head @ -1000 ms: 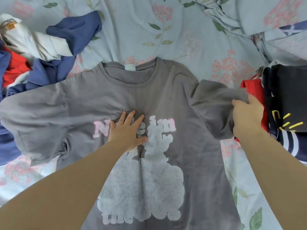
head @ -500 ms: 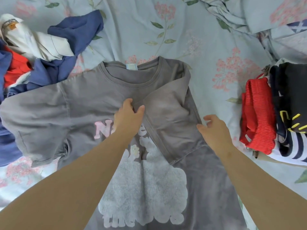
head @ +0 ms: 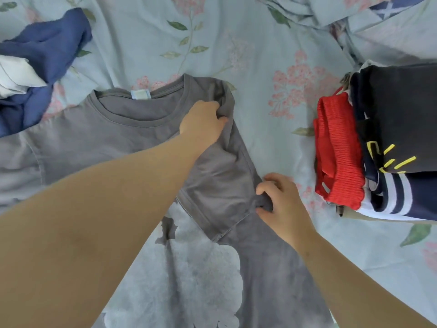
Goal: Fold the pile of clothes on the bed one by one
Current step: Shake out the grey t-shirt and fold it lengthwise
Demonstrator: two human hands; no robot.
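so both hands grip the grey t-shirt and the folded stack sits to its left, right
No. The head view shows the folded stack on the right of the grey t-shirt. The left hand and right hand do both grip the shirt.

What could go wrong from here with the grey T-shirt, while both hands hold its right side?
1. The left hand and the right hand pinch the grey T-shirt at only two spots; the folded-in sleeve between them looks wrinkled and may crease unevenly.
2. The other sleeve lies beside the blue garment, so a pull rightward might drag that garment along.
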